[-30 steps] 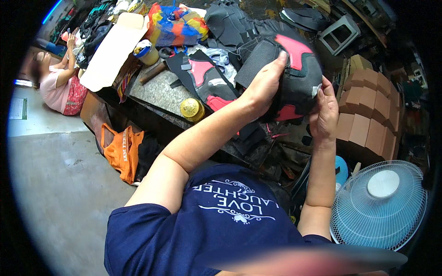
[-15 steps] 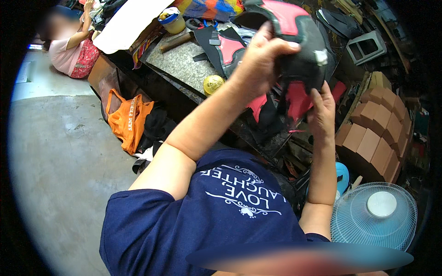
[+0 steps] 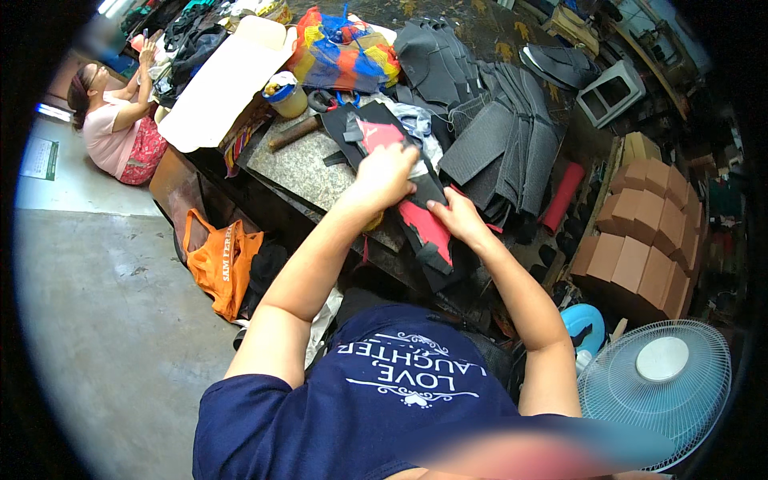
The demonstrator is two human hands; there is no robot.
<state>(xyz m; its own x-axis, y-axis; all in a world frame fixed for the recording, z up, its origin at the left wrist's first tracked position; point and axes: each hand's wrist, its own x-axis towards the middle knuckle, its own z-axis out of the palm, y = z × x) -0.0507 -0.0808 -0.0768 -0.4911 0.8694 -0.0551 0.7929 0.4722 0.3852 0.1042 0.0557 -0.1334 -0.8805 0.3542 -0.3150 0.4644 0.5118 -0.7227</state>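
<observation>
A long black and pink fabric piece (image 3: 425, 230) lies slanted over the near edge of the worktable, in front of my chest. My left hand (image 3: 386, 174) is closed over its upper part, the fingers curled down beside a pink panel (image 3: 379, 133). Lower down on the right, my right hand (image 3: 462, 218) pinches the edge, thumb on top and other fingers mostly hidden. Whether the panels under both hands are one piece or several stacked ones I cannot tell. Left of my left hand are a grey stone slab (image 3: 300, 172) and a short wooden rod (image 3: 294, 134).
Dark grey cut sheets (image 3: 512, 140) are piled on the table beyond my right hand. A colourful mesh bag (image 3: 344, 52) and a blue-rimmed tub (image 3: 286, 96) stand behind. Brown boxes (image 3: 640, 232) and a fan (image 3: 660, 392) are at right. Another person (image 3: 120, 120) sits far left.
Both hands have come down from in front of me, where they held up a bulky black and pink piece. They now rest on flat material at the table edge, and the grey sheets have come into view.
</observation>
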